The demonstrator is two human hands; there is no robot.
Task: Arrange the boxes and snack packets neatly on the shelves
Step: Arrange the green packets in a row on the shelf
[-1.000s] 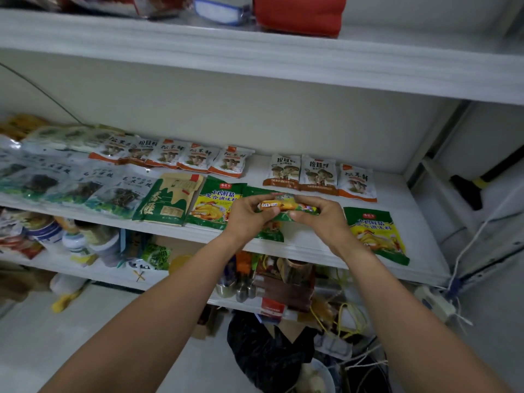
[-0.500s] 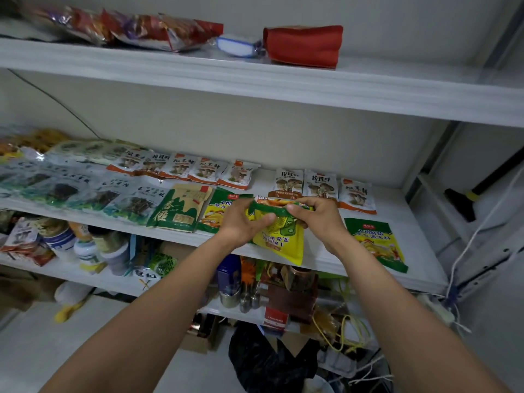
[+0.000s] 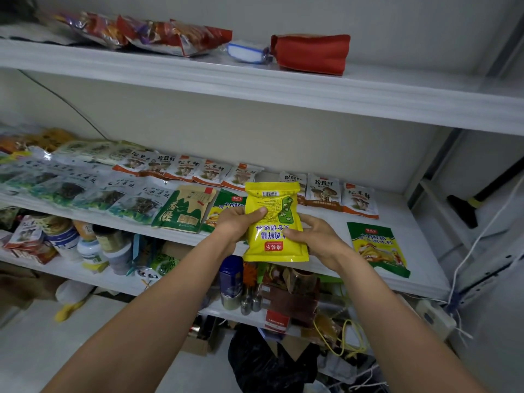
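Note:
A yellow seasoning packet (image 3: 279, 201) stands upright in front of the middle shelf (image 3: 425, 251), its printed back facing me upside down. My left hand (image 3: 236, 225) grips its left edge and my right hand (image 3: 314, 236) grips its lower right side. Flat on the shelf lie a green packet (image 3: 377, 248) to the right, another green packet (image 3: 224, 205) partly behind my left hand, a tan and green pouch (image 3: 184, 209), a back row of white mushroom packets (image 3: 326, 190) and clear packets of dried goods (image 3: 85, 191) at the left.
The top shelf (image 3: 283, 89) carries red snack bags (image 3: 158, 35), a small blue-white pack (image 3: 246, 52) and a red pouch (image 3: 310, 53). The lower shelf holds jars (image 3: 110, 248), a blue tin (image 3: 231, 276) and boxes. A black bag (image 3: 272, 364) sits on the floor.
The packet was held flat and edge-on between both hands. It has been turned upright so its yellow back faces me, and lifted a little.

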